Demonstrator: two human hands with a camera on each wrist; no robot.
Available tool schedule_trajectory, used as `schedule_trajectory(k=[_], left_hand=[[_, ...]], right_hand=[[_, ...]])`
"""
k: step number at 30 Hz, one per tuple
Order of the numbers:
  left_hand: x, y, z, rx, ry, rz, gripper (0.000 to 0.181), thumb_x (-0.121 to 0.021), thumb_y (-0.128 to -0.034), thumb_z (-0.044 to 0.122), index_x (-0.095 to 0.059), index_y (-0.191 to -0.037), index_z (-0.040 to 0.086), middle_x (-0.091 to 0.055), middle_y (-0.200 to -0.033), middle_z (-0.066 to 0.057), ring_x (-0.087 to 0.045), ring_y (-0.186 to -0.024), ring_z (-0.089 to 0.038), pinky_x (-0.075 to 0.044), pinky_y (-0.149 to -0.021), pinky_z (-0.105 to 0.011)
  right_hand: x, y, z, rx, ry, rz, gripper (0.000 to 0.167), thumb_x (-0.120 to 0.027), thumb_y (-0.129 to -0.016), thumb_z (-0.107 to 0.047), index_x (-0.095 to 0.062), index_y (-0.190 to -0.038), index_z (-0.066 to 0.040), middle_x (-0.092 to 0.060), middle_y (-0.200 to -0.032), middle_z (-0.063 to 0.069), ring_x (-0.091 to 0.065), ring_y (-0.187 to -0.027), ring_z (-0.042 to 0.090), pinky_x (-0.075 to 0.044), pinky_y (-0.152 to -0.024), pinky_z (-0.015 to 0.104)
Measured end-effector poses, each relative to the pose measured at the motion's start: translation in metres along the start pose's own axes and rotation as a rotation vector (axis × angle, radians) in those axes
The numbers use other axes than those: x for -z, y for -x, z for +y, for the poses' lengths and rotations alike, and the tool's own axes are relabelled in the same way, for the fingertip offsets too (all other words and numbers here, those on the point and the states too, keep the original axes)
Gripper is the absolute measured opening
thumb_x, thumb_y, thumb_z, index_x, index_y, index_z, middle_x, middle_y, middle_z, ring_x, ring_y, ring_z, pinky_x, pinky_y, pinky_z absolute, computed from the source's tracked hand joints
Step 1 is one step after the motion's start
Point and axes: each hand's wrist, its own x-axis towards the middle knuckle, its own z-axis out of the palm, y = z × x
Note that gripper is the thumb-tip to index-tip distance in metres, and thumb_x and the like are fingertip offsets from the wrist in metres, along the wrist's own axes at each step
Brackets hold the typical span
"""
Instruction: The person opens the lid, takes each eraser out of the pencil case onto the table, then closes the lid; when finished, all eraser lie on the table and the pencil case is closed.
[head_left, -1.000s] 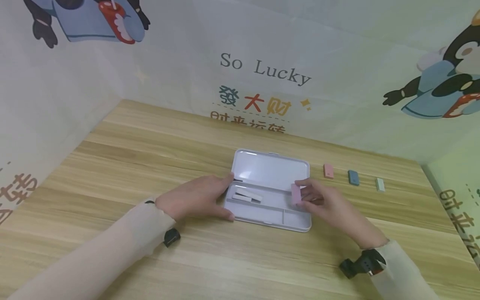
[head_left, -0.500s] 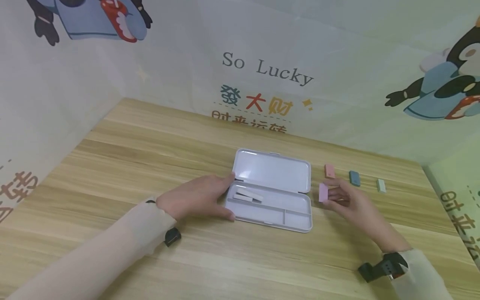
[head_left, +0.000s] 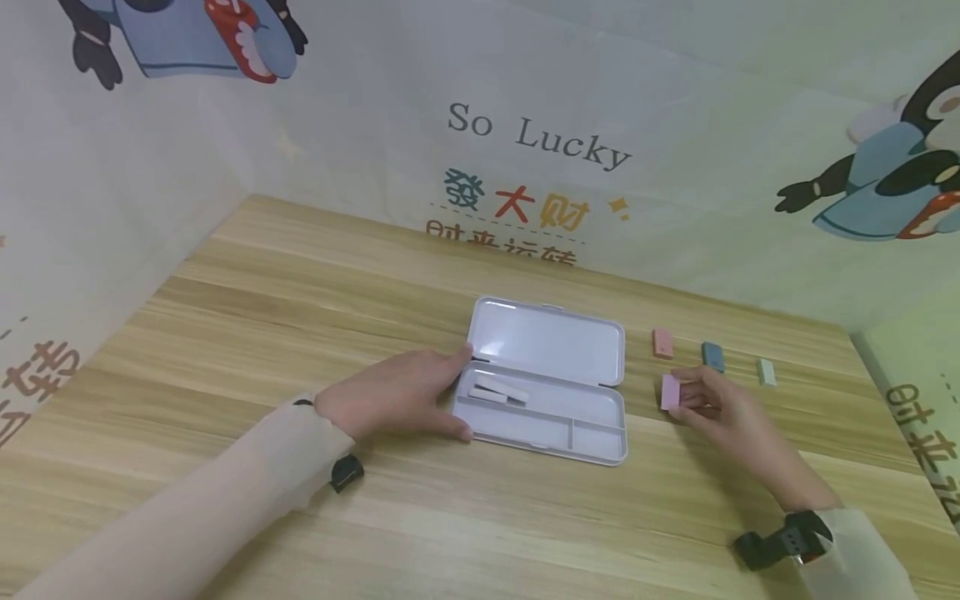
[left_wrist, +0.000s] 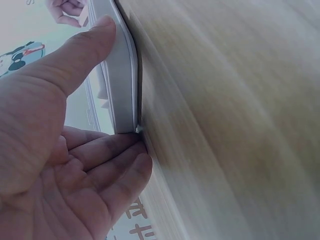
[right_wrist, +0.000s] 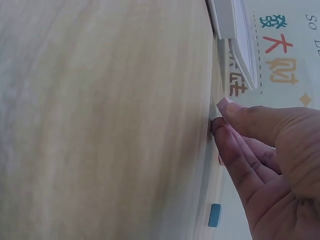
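A white pencil case [head_left: 550,340] lies open on the table, its lid folded back. My left hand [head_left: 393,393] holds its left end; in the left wrist view the thumb presses the front side of the case [left_wrist: 122,90] and the fingers touch its end. Right of the case, my right hand [head_left: 738,425] pinches a small purple eraser [head_left: 670,392] upright between thumb and fingertips. In the right wrist view most of this eraser [right_wrist: 223,104] is hidden by the thumb. Two slim white pieces [head_left: 501,390] lie in the back compartment.
Behind the right hand, a pink eraser [head_left: 662,343], a blue eraser [head_left: 712,357] and a smaller whitish one [head_left: 766,372] lie in a spaced row on the wooden table [head_left: 450,525]. A printed cloth [head_left: 360,125] hangs around the table's back and sides.
My right hand has carried the purple eraser rightward, from over the case's right part to beside the case. The left hand has stayed on the case's left end. The view has shifted slightly.
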Motion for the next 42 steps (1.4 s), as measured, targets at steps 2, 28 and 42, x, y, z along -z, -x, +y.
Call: schedule_trajectory(k=[2,28,42], left_hand=[[0.0001,0.0001,0.0001,0.000,0.001,0.003,0.111,-0.086,-0.0843,0.044,-0.025,-0.164,-0.003,-0.057,-0.153,-0.017,-0.061,-0.134,-0.025,-0.047,-0.119,-0.044],[0.0003,0.0002,0.0005,-0.004,0.003,-0.005,0.109,-0.086,-0.0860,0.042,-0.025,-0.163,-0.005,-0.053,-0.157,-0.020,-0.057,-0.139,-0.029,-0.044,-0.122,-0.046],[0.0004,0.0005,0.0003,-0.005,0.005,-0.004,0.107,-0.086,-0.0860,0.042,-0.027,-0.163,-0.005,-0.054,-0.157,-0.019,-0.058,-0.138,-0.029,-0.045,-0.121,-0.045]], right_hand=[[-0.0002,0.0001,0.0008,-0.002,0.005,0.001,0.043,-0.078,-0.084,0.012,-0.063,-0.124,0.010,-0.075,-0.101,0.021,-0.062,-0.088,-0.011,-0.058,-0.075,0.013],[0.0020,-0.0062,0.0021,-0.083,0.161,-0.158,0.038,-0.073,-0.095,-0.001,-0.064,-0.128,0.016,-0.063,-0.115,0.027,-0.069,-0.103,0.038,-0.060,-0.092,0.053],[0.0018,-0.0049,0.0026,-0.062,0.146,-0.151,0.039,-0.072,-0.095,-0.001,-0.063,-0.130,0.016,-0.063,-0.116,0.027,-0.070,-0.104,0.038,-0.060,-0.091,0.052]])
